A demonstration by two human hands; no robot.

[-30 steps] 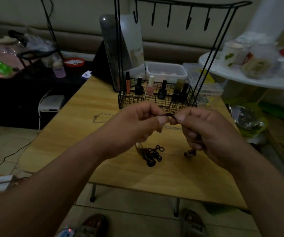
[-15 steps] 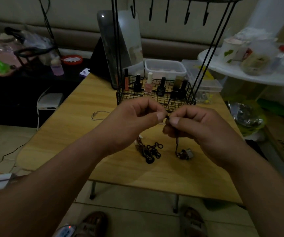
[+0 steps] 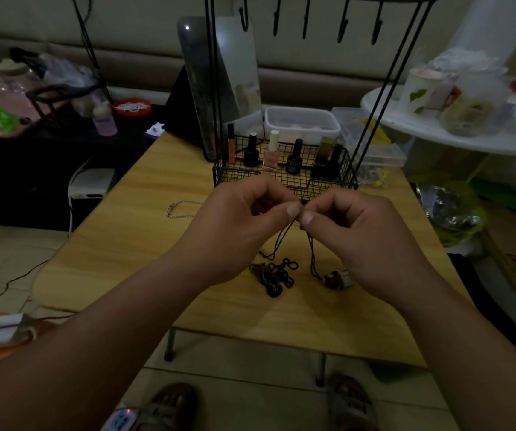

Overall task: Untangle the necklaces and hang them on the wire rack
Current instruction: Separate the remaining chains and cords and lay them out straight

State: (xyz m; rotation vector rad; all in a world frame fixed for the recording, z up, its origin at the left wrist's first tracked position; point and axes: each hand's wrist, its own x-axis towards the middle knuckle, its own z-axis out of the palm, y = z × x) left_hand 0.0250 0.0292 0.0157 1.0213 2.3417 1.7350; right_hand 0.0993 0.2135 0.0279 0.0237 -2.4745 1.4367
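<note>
Both grips now pinch tip to tip, left hand (image 3: 244,225) and right hand (image 3: 359,231) drawing the black cord (image 3: 312,253) up off the tangle (image 3: 276,275) at six o'clock, so it's separating, with the wire rack (image 3: 331,181) still bare.

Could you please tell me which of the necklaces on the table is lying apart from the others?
The silver chain, lying alone towards the table's left edge. The dark necklaces are bunched together between the left hand and right hand.
</note>
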